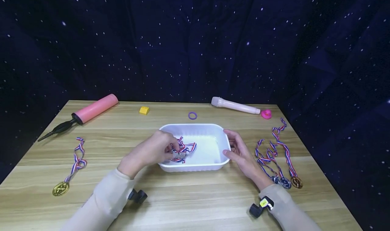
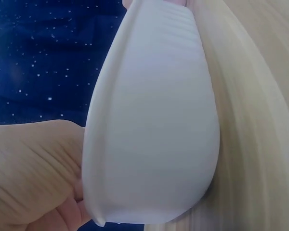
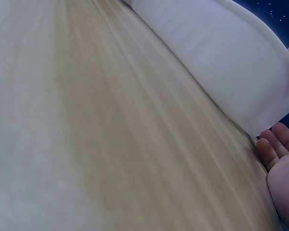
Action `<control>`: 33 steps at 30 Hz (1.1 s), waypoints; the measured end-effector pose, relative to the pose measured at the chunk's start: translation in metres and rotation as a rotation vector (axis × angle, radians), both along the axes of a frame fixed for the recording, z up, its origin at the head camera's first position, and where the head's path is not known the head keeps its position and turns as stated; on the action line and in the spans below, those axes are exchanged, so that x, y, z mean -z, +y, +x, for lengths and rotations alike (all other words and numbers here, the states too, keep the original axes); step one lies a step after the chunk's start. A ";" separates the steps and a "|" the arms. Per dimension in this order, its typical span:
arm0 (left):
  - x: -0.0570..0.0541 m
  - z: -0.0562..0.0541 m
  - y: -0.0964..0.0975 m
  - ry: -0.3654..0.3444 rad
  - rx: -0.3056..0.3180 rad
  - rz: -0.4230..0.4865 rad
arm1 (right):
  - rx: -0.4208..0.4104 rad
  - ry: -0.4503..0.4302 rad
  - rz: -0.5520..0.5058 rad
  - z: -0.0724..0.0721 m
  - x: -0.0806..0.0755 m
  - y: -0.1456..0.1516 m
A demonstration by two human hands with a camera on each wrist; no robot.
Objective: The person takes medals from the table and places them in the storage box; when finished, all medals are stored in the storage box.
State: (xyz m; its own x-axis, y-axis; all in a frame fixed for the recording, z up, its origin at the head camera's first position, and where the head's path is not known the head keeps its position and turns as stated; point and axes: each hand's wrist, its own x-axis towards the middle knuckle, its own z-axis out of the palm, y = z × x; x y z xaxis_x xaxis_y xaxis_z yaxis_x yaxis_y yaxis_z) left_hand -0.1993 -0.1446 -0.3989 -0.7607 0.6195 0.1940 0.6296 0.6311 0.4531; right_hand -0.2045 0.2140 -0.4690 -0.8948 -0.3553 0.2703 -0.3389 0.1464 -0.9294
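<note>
A white plastic tray (image 1: 195, 168) stands on the table in front of me, its side wall (image 2: 154, 115) filling much of the left wrist view. My left hand (image 1: 156, 148) reaches over the tray's left end, fingers curled down at a silver medal (image 1: 181, 155) that it seems to pinch; its fingertips are partly hidden. Red, white and blue ribbons (image 1: 190, 147) lie bunched around that hand inside the tray. At the opposite end my right hand (image 1: 240, 153) holds the tray, thumb at the rim and fingers (image 3: 267, 153) along the outside.
To the left lies a gold medal (image 1: 61, 188) with its ribbon. Two silver medals (image 1: 285, 183) and a bronze-coloured medal (image 1: 297, 182) lie at the right. Along the back are a pink hand pump (image 1: 97, 108), yellow block (image 1: 144, 110), purple ring (image 1: 192, 115), toy microphone (image 1: 236, 106) and pink duck (image 1: 266, 114).
</note>
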 end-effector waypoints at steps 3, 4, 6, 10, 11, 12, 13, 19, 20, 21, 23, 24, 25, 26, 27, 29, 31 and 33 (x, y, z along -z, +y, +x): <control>-0.001 0.000 -0.002 0.066 0.007 -0.008 | -0.002 0.000 -0.005 0.000 0.000 0.000; -0.002 0.001 -0.002 0.083 0.007 -0.006 | -0.003 0.000 -0.006 0.000 0.000 0.000; -0.004 0.001 -0.004 0.096 -0.004 0.001 | -0.003 0.001 -0.007 0.000 0.000 0.000; -0.009 0.002 -0.008 0.061 -0.037 0.032 | -0.005 -0.007 -0.008 -0.001 0.001 0.000; -0.010 0.002 -0.009 0.044 -0.051 0.044 | -0.006 -0.009 -0.008 -0.001 0.001 -0.001; -0.011 0.003 -0.010 0.033 -0.062 0.056 | -0.007 -0.011 -0.009 -0.001 0.002 -0.001; -0.011 0.003 -0.011 0.025 -0.074 0.068 | -0.008 -0.012 -0.008 -0.001 0.002 -0.001; -0.015 0.004 -0.022 0.063 -0.146 0.135 | -0.014 -0.014 -0.020 -0.001 0.001 -0.001; -0.015 0.004 -0.025 0.072 -0.152 0.153 | -0.017 -0.015 -0.025 -0.001 0.001 -0.001; -0.016 0.005 -0.029 0.080 -0.158 0.172 | -0.020 -0.017 -0.030 -0.001 0.001 -0.001; -0.017 0.006 -0.037 0.096 -0.167 0.216 | -0.024 -0.018 -0.035 -0.001 0.001 0.000; -0.018 0.008 -0.042 0.104 -0.173 0.237 | -0.024 -0.016 -0.034 -0.002 0.001 0.000; -0.019 0.010 -0.047 0.114 -0.182 0.255 | -0.024 -0.016 -0.033 -0.002 0.001 0.000; -0.020 0.012 -0.052 0.127 -0.190 0.272 | -0.023 -0.014 -0.031 -0.002 0.001 0.001; -0.021 0.014 -0.058 0.143 -0.206 0.282 | -0.021 -0.013 -0.027 -0.002 0.001 0.001; -0.022 0.021 -0.069 0.178 -0.237 0.302 | -0.017 -0.012 -0.021 -0.001 0.001 0.001; -0.024 0.029 -0.082 0.207 -0.283 0.302 | -0.013 -0.014 -0.018 -0.001 0.001 0.001; -0.025 0.038 -0.095 0.228 -0.329 0.307 | -0.008 -0.014 -0.014 0.000 0.001 0.002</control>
State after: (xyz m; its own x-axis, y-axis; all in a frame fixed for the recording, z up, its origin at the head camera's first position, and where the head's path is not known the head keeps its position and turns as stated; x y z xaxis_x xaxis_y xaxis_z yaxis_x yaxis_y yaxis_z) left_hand -0.1611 -0.2393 -0.3744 -0.8228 0.2424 0.5140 0.5247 0.6717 0.5231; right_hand -0.2047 0.2156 -0.4703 -0.8956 -0.3588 0.2632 -0.3272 0.1303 -0.9359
